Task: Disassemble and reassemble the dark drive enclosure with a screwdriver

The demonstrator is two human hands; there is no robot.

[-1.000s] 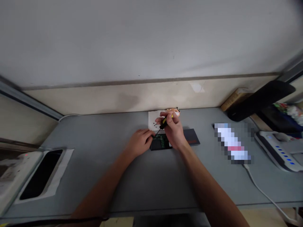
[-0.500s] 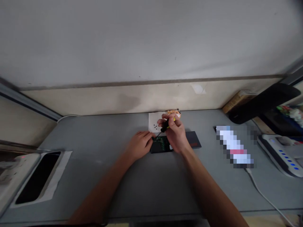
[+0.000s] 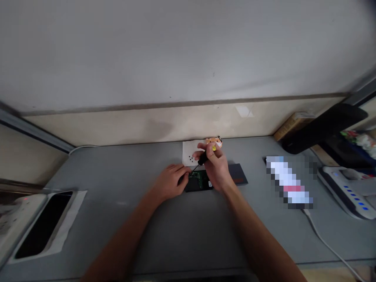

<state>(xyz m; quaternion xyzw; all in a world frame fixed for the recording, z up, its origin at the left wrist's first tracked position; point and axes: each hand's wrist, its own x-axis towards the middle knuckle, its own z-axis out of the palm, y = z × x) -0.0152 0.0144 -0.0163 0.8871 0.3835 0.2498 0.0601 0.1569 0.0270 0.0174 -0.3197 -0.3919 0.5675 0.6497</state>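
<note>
My right hand (image 3: pixel 216 166) is closed round a small screwdriver (image 3: pixel 205 156) with a black and yellow handle, its tip pointing down at the left end of a small black device (image 3: pixel 199 181) with a green circuit board showing. Beside it, my left hand (image 3: pixel 170 181) rests on the grey table (image 3: pixel 117 203), fingers curled against the device's left edge and holding it. A white sheet of paper (image 3: pixel 189 154) with several tiny dark screws on it lies just behind the device.
A dark flat cover (image 3: pixel 239 174) lies right of the device. A small orange figure (image 3: pixel 215 141) stands behind my right hand. A white power strip (image 3: pixel 343 188) and cable are at the right, a black object (image 3: pixel 323 125) behind them, a dark phone (image 3: pixel 41 225) at the left.
My right hand has shifted slightly on the screwdriver, with the tip kept at the device. The left hand has stayed at the device's left edge. The view has shifted a little.
</note>
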